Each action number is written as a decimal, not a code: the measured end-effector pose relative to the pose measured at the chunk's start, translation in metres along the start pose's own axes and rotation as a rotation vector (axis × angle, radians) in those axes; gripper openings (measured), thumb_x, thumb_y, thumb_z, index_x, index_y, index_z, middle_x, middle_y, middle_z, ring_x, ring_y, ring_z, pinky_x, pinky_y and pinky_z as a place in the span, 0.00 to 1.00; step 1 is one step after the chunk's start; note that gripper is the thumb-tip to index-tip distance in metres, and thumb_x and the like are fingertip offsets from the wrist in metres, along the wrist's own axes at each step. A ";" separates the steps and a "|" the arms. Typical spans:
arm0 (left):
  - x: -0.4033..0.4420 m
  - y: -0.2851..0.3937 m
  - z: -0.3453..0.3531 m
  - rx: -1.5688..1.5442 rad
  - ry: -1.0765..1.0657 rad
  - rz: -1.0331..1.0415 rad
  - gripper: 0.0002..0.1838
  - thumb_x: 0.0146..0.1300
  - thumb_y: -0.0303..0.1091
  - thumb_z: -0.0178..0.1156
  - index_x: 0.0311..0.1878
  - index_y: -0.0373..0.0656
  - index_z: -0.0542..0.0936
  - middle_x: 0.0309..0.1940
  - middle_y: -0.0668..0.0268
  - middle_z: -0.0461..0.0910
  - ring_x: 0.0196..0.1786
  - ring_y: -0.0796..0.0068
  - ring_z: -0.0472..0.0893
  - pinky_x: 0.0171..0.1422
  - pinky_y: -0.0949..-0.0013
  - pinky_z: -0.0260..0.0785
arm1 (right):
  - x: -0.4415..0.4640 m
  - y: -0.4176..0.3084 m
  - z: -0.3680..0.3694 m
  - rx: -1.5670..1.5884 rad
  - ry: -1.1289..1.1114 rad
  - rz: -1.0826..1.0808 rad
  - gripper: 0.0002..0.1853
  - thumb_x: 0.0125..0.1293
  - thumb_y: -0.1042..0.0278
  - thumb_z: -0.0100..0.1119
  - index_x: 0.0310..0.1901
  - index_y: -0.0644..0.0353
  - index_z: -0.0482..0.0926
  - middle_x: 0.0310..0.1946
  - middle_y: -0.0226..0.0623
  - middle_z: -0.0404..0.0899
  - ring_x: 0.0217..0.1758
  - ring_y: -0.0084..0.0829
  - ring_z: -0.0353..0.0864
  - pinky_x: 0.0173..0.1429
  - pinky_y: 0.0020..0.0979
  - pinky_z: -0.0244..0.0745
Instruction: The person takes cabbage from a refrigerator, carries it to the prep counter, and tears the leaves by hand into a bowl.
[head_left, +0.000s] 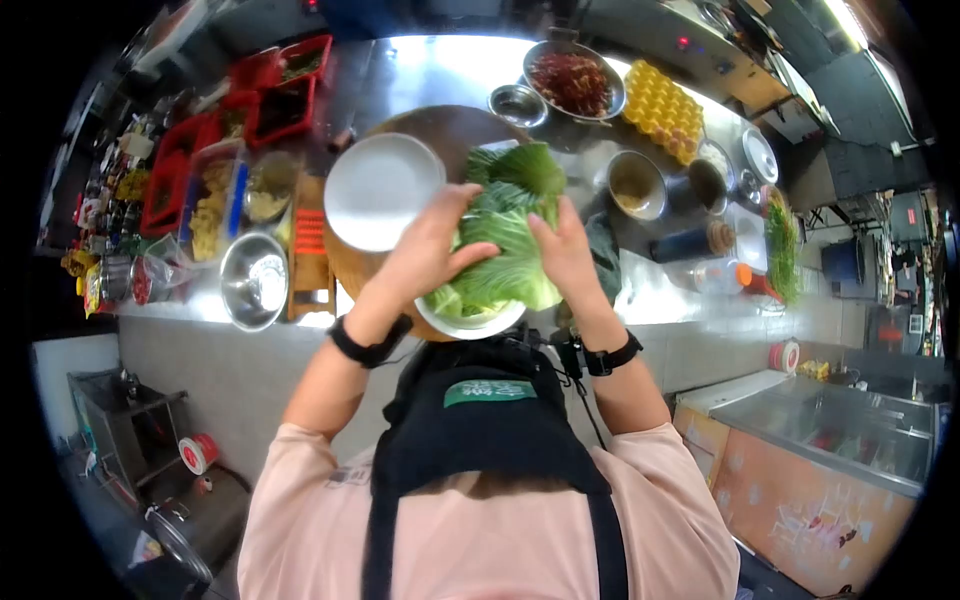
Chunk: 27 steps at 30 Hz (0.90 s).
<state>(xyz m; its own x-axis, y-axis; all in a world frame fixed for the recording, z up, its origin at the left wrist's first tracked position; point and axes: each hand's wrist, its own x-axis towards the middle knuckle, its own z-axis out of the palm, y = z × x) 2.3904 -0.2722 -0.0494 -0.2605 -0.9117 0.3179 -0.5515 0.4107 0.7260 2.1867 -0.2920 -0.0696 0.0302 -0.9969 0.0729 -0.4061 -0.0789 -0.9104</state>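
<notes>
Gripping leafy greens (512, 255) over white bowl (472, 328): left fingers (478, 253), right fingers (542, 233); metal bowl (616, 94) holds red pieces (570, 84).

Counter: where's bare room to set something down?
Best patch: steel counter beyond the round board, between red crates and small steel bowl. Narrower: front strip before the orange-capped bottle. Crowded: the board, under white plate and leafy greens; left end, around the large steel bowl; right side, around yellow egg tray.
</notes>
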 end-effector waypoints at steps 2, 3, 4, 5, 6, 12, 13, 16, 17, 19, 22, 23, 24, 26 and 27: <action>0.005 -0.005 0.004 -0.107 -0.107 -0.046 0.14 0.65 0.35 0.63 0.44 0.36 0.74 0.34 0.52 0.78 0.34 0.53 0.77 0.44 0.60 0.71 | 0.001 -0.004 0.007 0.156 -0.110 0.010 0.16 0.66 0.67 0.58 0.50 0.69 0.69 0.44 0.50 0.78 0.49 0.42 0.78 0.55 0.38 0.70; 0.006 -0.007 0.002 -0.101 -0.101 -0.043 0.14 0.65 0.35 0.63 0.44 0.36 0.74 0.34 0.52 0.78 0.34 0.53 0.77 0.44 0.60 0.71 | 0.000 -0.007 0.006 0.159 -0.112 0.001 0.16 0.66 0.67 0.58 0.50 0.69 0.69 0.44 0.50 0.78 0.49 0.42 0.78 0.55 0.38 0.70; 0.006 -0.007 0.001 -0.155 -0.140 -0.111 0.11 0.66 0.34 0.60 0.43 0.36 0.74 0.30 0.52 0.77 0.32 0.54 0.76 0.42 0.61 0.70 | -0.002 -0.019 0.002 0.214 -0.220 0.045 0.17 0.66 0.67 0.60 0.51 0.67 0.70 0.44 0.45 0.78 0.47 0.36 0.78 0.53 0.36 0.71; 0.006 -0.006 0.000 -0.209 -0.180 -0.179 0.09 0.68 0.33 0.58 0.41 0.35 0.74 0.26 0.52 0.76 0.29 0.55 0.76 0.39 0.63 0.69 | -0.003 -0.025 -0.001 0.269 -0.326 0.090 0.18 0.65 0.67 0.62 0.52 0.66 0.70 0.44 0.40 0.79 0.46 0.30 0.78 0.52 0.34 0.72; 0.006 -0.002 0.000 -0.238 -0.130 -0.190 0.08 0.69 0.31 0.56 0.39 0.35 0.74 0.25 0.51 0.75 0.28 0.56 0.74 0.36 0.64 0.67 | -0.002 -0.025 -0.003 0.306 -0.429 0.090 0.17 0.65 0.69 0.63 0.52 0.64 0.72 0.44 0.32 0.79 0.45 0.22 0.75 0.50 0.29 0.73; -0.004 -0.005 0.031 -0.322 0.290 -0.150 0.10 0.72 0.34 0.53 0.36 0.39 0.72 0.22 0.57 0.73 0.24 0.63 0.74 0.30 0.63 0.65 | -0.019 -0.020 0.027 0.613 -0.299 0.192 0.11 0.68 0.73 0.59 0.50 0.65 0.74 0.41 0.31 0.80 0.43 0.20 0.75 0.50 0.25 0.72; -0.004 -0.006 0.027 -0.323 0.279 -0.149 0.10 0.72 0.34 0.53 0.36 0.39 0.72 0.22 0.57 0.73 0.24 0.63 0.74 0.30 0.63 0.65 | -0.021 -0.014 0.030 0.696 -0.219 0.192 0.11 0.68 0.73 0.58 0.50 0.65 0.74 0.41 0.31 0.80 0.43 0.20 0.76 0.50 0.25 0.72; 0.003 -0.002 -0.009 -1.103 0.442 -0.419 0.13 0.76 0.39 0.48 0.33 0.46 0.70 0.19 0.74 0.64 0.20 0.83 0.63 0.24 0.74 0.53 | -0.019 0.035 0.020 0.649 -0.057 0.252 0.11 0.68 0.75 0.57 0.50 0.66 0.74 0.42 0.31 0.80 0.44 0.21 0.77 0.52 0.26 0.73; 0.004 0.000 -0.021 -1.113 0.478 -0.408 0.14 0.76 0.41 0.47 0.33 0.47 0.69 0.19 0.78 0.62 0.20 0.87 0.60 0.23 0.77 0.49 | -0.017 0.043 0.010 0.724 0.020 0.344 0.11 0.68 0.75 0.58 0.50 0.66 0.74 0.42 0.32 0.80 0.45 0.22 0.77 0.53 0.26 0.73; 0.000 -0.020 -0.021 -1.042 0.446 -0.404 0.14 0.75 0.42 0.48 0.34 0.45 0.71 0.19 0.76 0.63 0.20 0.84 0.62 0.23 0.76 0.53 | -0.021 0.050 -0.003 0.691 -0.050 0.354 0.13 0.67 0.76 0.57 0.51 0.67 0.73 0.43 0.33 0.80 0.46 0.23 0.77 0.54 0.27 0.73; -0.014 -0.054 0.021 -0.546 -0.079 -0.455 0.13 0.76 0.42 0.49 0.39 0.44 0.77 0.24 0.77 0.69 0.25 0.86 0.66 0.27 0.81 0.58 | -0.021 0.049 -0.015 0.521 -0.216 0.312 0.15 0.66 0.78 0.56 0.54 0.67 0.70 0.47 0.35 0.79 0.49 0.25 0.77 0.56 0.29 0.73; -0.017 -0.048 0.025 -0.424 -0.260 -0.438 0.14 0.75 0.42 0.50 0.43 0.42 0.78 0.28 0.71 0.73 0.31 0.79 0.73 0.36 0.74 0.67 | -0.021 0.049 -0.017 0.376 -0.334 0.275 0.16 0.65 0.79 0.55 0.55 0.67 0.69 0.49 0.36 0.78 0.51 0.26 0.77 0.57 0.29 0.72; -0.026 -0.062 0.041 -0.341 -0.294 -0.287 0.13 0.74 0.41 0.52 0.45 0.41 0.79 0.32 0.66 0.75 0.37 0.72 0.75 0.42 0.68 0.69 | -0.020 0.054 -0.019 0.354 -0.421 0.247 0.19 0.63 0.81 0.56 0.56 0.68 0.68 0.49 0.37 0.77 0.52 0.26 0.76 0.57 0.29 0.72; -0.030 -0.071 0.053 -0.171 -0.475 -0.144 0.15 0.70 0.38 0.56 0.53 0.39 0.78 0.48 0.52 0.75 0.54 0.54 0.75 0.61 0.57 0.66 | -0.018 0.055 -0.024 0.340 -0.546 0.258 0.21 0.63 0.82 0.55 0.58 0.67 0.67 0.50 0.36 0.77 0.54 0.25 0.76 0.60 0.28 0.71; -0.034 -0.077 0.057 -0.176 -0.480 -0.145 0.15 0.70 0.38 0.56 0.53 0.39 0.78 0.48 0.52 0.75 0.54 0.54 0.75 0.61 0.57 0.66 | -0.018 0.054 -0.028 0.321 -0.678 0.266 0.22 0.62 0.83 0.55 0.59 0.67 0.67 0.51 0.34 0.76 0.55 0.24 0.76 0.62 0.28 0.70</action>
<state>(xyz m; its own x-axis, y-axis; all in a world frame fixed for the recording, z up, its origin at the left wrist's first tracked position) 2.3968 -0.2721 -0.1505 -0.5476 -0.8330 -0.0788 -0.4783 0.2344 0.8464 2.1390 -0.2778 -0.1086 0.5604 -0.7582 -0.3334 -0.1982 0.2681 -0.9428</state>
